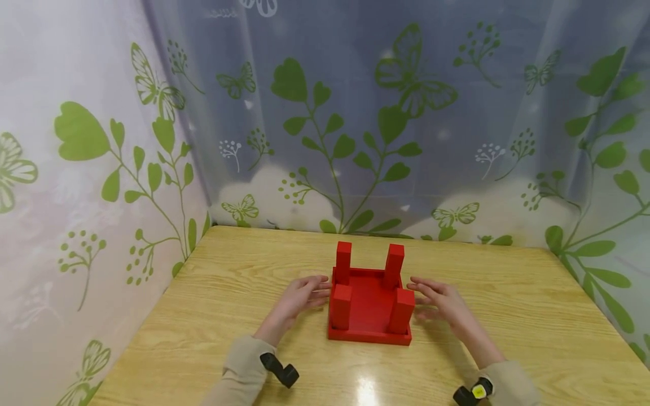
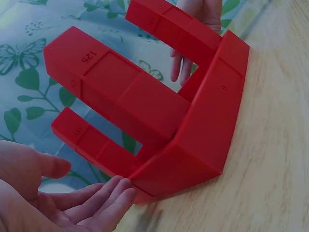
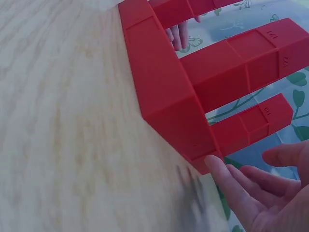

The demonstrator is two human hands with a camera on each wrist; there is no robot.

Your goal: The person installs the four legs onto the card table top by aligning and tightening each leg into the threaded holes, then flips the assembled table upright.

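Note:
A red square tray-like piece (image 1: 369, 337) with a low rim lies on the table, and a red post (image 1: 342, 307) stands upright at each of its corners. Small numbers mark the posts in both wrist views, such as the nearest post (image 2: 116, 87) in the left one. My left hand (image 1: 299, 296) is at the left side of the piece, fingers extended and fingertips at its rim. On the opposite side, my right hand (image 1: 440, 301) has its fingers loosely extended towards the rim. Whether the fingertips touch it, I cannot tell. Neither hand grips anything.
The pieces rest on a light wood-grain table (image 1: 228, 265). Behind it hangs a curtain (image 1: 350, 113) printed with green leaves and butterflies, and a similar one (image 1: 91, 197) closes the left side. Each wrist carries a black camera (image 1: 279, 369).

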